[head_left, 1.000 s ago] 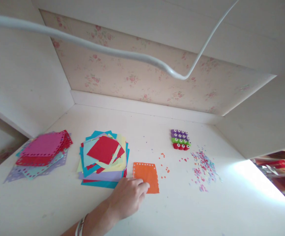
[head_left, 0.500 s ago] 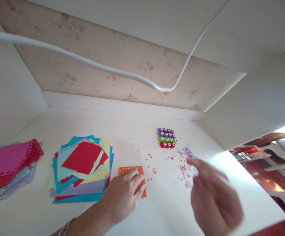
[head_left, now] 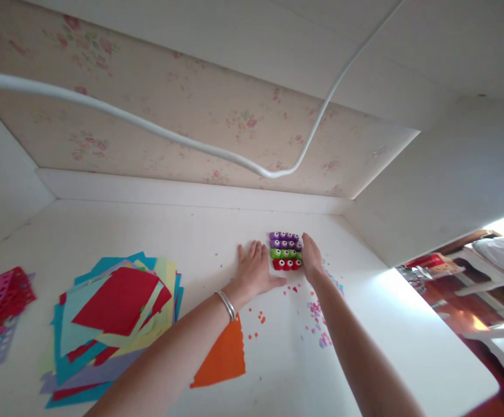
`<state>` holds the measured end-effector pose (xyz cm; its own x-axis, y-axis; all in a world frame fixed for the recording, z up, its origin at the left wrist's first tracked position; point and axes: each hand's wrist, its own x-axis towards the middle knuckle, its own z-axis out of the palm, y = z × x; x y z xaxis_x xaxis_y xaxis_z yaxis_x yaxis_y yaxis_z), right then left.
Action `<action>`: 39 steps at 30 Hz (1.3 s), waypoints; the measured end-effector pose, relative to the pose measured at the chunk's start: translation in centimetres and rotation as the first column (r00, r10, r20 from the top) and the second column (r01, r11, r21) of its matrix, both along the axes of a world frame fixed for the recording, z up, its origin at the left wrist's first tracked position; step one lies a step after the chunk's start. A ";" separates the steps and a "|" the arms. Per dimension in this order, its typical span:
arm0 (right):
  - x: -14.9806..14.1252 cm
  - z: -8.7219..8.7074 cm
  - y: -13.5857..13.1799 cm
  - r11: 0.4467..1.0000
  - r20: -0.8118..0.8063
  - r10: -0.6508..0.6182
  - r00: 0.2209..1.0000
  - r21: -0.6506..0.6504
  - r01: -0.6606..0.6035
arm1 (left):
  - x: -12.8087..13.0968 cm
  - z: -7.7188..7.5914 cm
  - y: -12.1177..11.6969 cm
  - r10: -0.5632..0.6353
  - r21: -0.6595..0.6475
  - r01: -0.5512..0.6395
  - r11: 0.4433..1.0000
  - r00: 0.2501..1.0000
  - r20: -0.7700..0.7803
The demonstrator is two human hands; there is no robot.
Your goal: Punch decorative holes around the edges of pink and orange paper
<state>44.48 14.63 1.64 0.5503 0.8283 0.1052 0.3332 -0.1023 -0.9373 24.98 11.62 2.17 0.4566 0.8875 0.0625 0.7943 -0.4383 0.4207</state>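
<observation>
Small purple, green and red paper punches (head_left: 285,253) with white round tops stand packed in rows toward the back of the white table. On their left, my left hand (head_left: 254,271) lies palm down with fingers stretched and thumb out, just short of the red row. My right hand (head_left: 311,256) stands on edge along their right side, fingers straight and together; whether it touches them I cannot tell. Neither hand holds anything. Below my left wrist lies the orange paper sheet (head_left: 223,359), partly hidden by the forearm.
Orange paper bits (head_left: 255,335) and a scatter of pink and purple confetti (head_left: 319,324) lie on the white table (head_left: 295,376). A stack of coloured paper (head_left: 117,298) sits left, with hole-edged sheets (head_left: 0,310) beyond. A white cable (head_left: 169,134) hangs across the view.
My left hand has left the orange sheet and moved up and right to the punches. My right hand has moved up and left to their right side. The view has shifted slightly.
</observation>
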 end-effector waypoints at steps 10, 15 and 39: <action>-3.1 -0.6 2.6 0.995 0.046 0.007 0.999 -0.099 -0.002 | -0.1 -0.6 3.6 -0.070 0.027 0.070 0.997 0.997 0.018; -7.0 -0.6 4.3 0.995 0.035 0.057 0.998 -0.087 -0.054 | -3.6 -0.6 5.6 -0.054 0.018 0.054 0.998 0.999 -0.007; -23.9 0.4 12.6 0.983 -0.063 0.181 0.982 0.018 -0.180 | -19.9 0.4 12.5 0.080 -0.049 -0.086 0.995 0.992 -0.100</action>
<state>20.62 27.25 2.05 0.3978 0.9135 0.0854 0.2846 -0.0344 -0.9580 5.03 24.12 2.60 0.3828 0.9234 -0.0273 0.8655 -0.3481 0.3601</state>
